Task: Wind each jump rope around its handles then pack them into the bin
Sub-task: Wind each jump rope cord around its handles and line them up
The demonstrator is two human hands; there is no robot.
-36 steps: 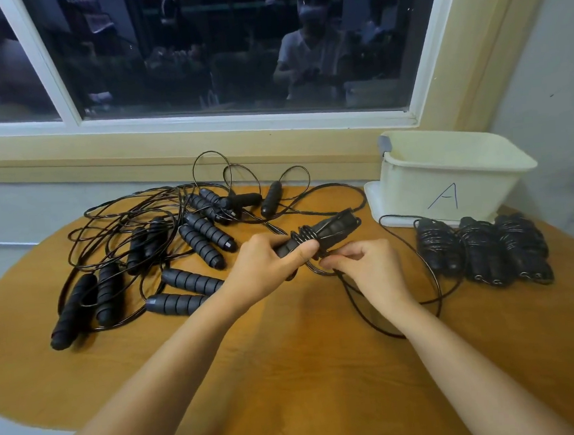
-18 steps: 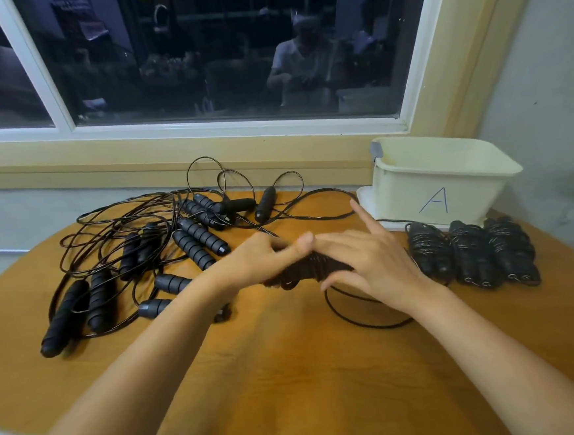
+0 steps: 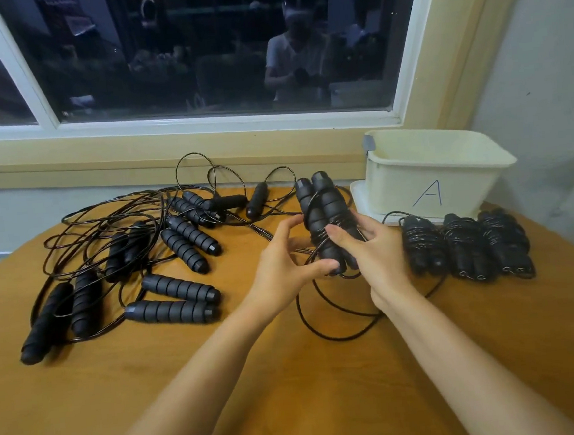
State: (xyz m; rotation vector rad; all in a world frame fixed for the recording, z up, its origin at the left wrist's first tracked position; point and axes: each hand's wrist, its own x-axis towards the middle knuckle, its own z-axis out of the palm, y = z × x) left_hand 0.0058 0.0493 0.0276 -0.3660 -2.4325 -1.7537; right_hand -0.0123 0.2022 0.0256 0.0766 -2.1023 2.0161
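Observation:
Above the middle of the table I hold a pair of black foam jump-rope handles, tilted upright, with a few turns of cord round them. My right hand grips the pair from the right, thumb across the windings. At their lower end is my left hand, its thumb on the bundle and its fingers curled by the cord. The rest of this cord hangs to the table in a loose loop. Three wound jump ropes lie side by side in front of the cream bin marked "A".
Several unwound jump ropes lie tangled across the left half of the round wooden table. The bin sits on a flat lid at the back right, against the window sill and wall.
The handle pair has swung from lying sideways to pointing up and away. My right hand has shifted from over the bundle to gripping its right side; the loose cord loop is shorter.

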